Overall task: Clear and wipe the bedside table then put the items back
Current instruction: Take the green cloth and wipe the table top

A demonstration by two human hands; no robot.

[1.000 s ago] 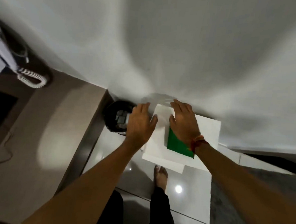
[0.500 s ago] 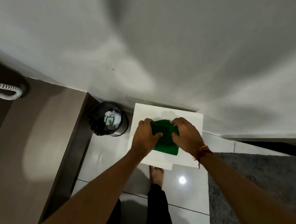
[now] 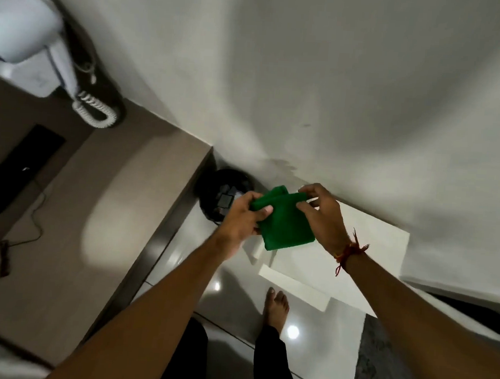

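1. While the green cloth (image 3: 285, 220) is held up between both hands, a black round bin (image 3: 213, 196) with scraps inside is seen on the floor just left of it, partly hidden behind the left hand (image 3: 242, 218).
2. Left of the bin, a brown counter (image 3: 95, 209) is seen, with a white hair dryer (image 3: 23, 40) and its coiled cord (image 3: 95, 109) at the far left corner, a dark rectangular panel (image 3: 16, 169) beside it, and a thin cable (image 3: 33, 223) trailing over the surface.
3. A plain grey wall (image 3: 337, 77) is seen filling the far side of the view.
4. Below the hands, the white bedside table (image 3: 364, 255) is seen against the wall, its top bare where it shows; its left part is blocked from view by the cloth and the right hand (image 3: 323, 220).
5. A bare foot (image 3: 276, 308) is seen on the glossy tiled floor (image 3: 236, 291), and a dark grey mat (image 3: 378, 367) lies at the near right.
6. The cloth is seen folded into a rough square, deep green and unmarked, lifted clear of the table top.
7. Its left edge is pinched by the left hand, thumb pressed over the fold.
8. Its far right corner is pinched between the right thumb and fingertips; a red thread band (image 3: 350, 251) is worn on that wrist.
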